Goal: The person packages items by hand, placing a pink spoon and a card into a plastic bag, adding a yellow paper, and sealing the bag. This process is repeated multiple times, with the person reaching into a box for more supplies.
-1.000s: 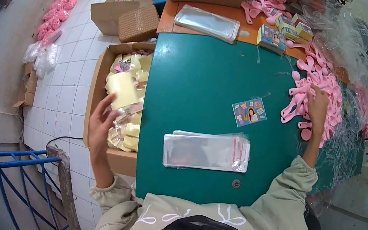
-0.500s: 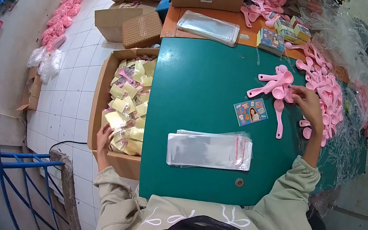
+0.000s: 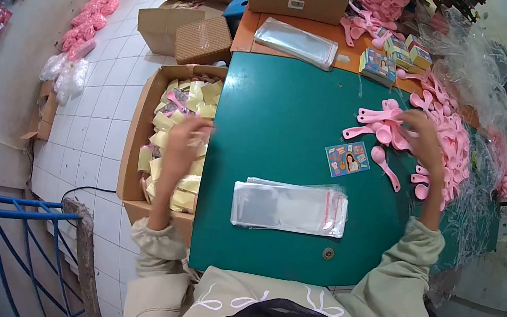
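Note:
My right hand (image 3: 423,140) is at a small cluster of pink plastic spoons (image 3: 374,114) on the green table, its bent fingers closed on a spoon at the cluster's right side. The fingertips partly hide that spoon. One pink spoon (image 3: 386,169) lies apart, just below the cluster. Left of it is a printed card (image 3: 347,159) with a cartoon figure. My left hand (image 3: 183,147) is raised over the carton's right side, fingers stretched toward the table edge, holding nothing I can see. Beneath it, the carton (image 3: 136,140) holds many packets with pale yellow cards (image 3: 166,123).
Clear plastic sleeves (image 3: 285,207) lie stacked near the front of the green table (image 3: 272,122). A large heap of pink spoons (image 3: 452,140) covers its right side, beside crumpled plastic film (image 3: 477,214). Behind are card stacks (image 3: 378,67), more sleeves (image 3: 298,41) and a brown box (image 3: 297,5).
My left hand has risen from the carton's front corner, moving farther away and right. My right hand stays by the spoons. The lower spoon now lies separate and turned, and the cluster has shifted.

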`<state>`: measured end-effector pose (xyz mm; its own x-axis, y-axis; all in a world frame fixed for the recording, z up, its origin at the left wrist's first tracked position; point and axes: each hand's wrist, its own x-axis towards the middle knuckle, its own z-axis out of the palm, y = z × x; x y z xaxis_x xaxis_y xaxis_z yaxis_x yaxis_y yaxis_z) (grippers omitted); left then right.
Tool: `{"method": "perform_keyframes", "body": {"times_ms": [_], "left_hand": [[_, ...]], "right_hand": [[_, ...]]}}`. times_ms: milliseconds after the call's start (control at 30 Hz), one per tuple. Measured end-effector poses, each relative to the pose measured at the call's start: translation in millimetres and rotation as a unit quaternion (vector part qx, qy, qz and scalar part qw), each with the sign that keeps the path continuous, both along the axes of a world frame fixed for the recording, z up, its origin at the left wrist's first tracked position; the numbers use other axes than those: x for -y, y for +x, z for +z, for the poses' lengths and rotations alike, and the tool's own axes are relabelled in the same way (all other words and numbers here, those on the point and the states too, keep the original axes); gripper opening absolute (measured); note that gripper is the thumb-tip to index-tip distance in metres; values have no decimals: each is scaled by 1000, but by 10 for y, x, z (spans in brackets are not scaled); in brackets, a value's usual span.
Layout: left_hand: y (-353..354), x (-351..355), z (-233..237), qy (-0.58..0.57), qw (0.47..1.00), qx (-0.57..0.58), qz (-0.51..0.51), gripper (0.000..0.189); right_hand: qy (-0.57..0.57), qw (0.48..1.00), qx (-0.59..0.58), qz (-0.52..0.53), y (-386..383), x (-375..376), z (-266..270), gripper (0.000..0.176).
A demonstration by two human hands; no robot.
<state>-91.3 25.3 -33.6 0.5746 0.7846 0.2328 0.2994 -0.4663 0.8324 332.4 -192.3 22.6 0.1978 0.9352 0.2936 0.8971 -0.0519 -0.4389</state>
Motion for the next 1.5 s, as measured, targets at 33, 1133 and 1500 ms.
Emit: {"method": "perform_keyframes", "body": {"times_ms": [33, 1133, 1500], "left_hand": [[253, 160, 156, 112, 986, -63, -111, 13], [851, 702, 107, -439, 857, 107, -249, 30], [866, 761, 128, -445, 850, 122, -253, 32]], "right_hand": [[-69, 995, 55, 42, -271, -173, -13, 33], [93, 974, -116, -171, -1439, 310, 166, 14], [168, 923, -307, -157, -1523, 248, 131, 13]]}}
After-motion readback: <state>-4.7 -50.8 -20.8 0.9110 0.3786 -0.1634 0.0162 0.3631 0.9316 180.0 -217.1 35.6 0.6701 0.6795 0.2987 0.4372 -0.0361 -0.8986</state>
